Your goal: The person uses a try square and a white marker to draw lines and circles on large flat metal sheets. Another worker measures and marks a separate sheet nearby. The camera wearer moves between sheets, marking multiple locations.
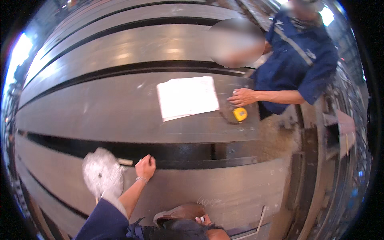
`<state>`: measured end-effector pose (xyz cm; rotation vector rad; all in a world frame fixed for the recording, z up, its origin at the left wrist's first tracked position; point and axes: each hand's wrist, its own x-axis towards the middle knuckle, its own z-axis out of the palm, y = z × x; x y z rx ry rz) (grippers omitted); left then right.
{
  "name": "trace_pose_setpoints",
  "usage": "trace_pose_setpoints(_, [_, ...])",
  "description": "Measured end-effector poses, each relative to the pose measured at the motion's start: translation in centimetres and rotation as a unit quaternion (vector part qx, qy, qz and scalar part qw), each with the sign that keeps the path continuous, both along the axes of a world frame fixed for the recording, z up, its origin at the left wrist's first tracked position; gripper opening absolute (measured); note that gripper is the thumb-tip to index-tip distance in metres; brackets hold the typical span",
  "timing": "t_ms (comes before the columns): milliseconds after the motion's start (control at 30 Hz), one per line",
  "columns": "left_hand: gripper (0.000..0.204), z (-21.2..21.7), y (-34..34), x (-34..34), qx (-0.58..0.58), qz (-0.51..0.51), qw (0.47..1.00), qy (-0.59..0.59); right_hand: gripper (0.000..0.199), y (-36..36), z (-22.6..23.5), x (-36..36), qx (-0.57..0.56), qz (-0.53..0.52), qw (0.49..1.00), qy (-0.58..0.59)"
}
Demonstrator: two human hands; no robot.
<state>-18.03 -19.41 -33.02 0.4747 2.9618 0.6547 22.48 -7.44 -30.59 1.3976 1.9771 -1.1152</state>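
My left hand (145, 167) is closed in a loose fist at the edge of the near steel beam (240, 184), beside the dark gap. Whether anything is in its fingers is hidden. Just left of it lie a round, silvery, crinkled disc (103, 172) with a small dark hole and a short pale strip (125, 161). Low in the view, my right hand (204, 220) has curled fingers by a brown shoe (182, 213). Something small and white shows at those fingers, too small to name. White chalk-like marks (210, 201) are on the steel ahead of it.
Across the gap, white papers (188, 98) lie on another beam. A co-worker in dark blue (298, 60) rests a hand (243, 97) beside a yellow tape measure (240, 114). A thin L-shaped square (261, 220) lies at lower right. Dark gaps separate the long beams.
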Motion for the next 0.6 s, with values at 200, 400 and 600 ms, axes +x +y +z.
trace_pose_setpoints(200, [0.021, -0.7, -1.0, -0.1, -0.054, -0.032, 0.997, 0.045, 0.030, -1.8, 6.1, -5.3, 0.136, -0.028, 0.990, 0.010])
trace_pose_setpoints(400, [0.038, 10.5, 1.1, 4.1, -0.121, 0.022, 0.989, -0.082, 0.024, -2.1, 7.5, -4.4, 0.101, 0.000, 0.992, 0.074])
trace_pose_setpoints(600, [0.031, 27.1, -17.3, 14.5, -0.030, -0.018, 0.965, -0.260, 0.030, -6.9, 18.7, 5.7, 0.161, 0.056, 0.968, 0.187])
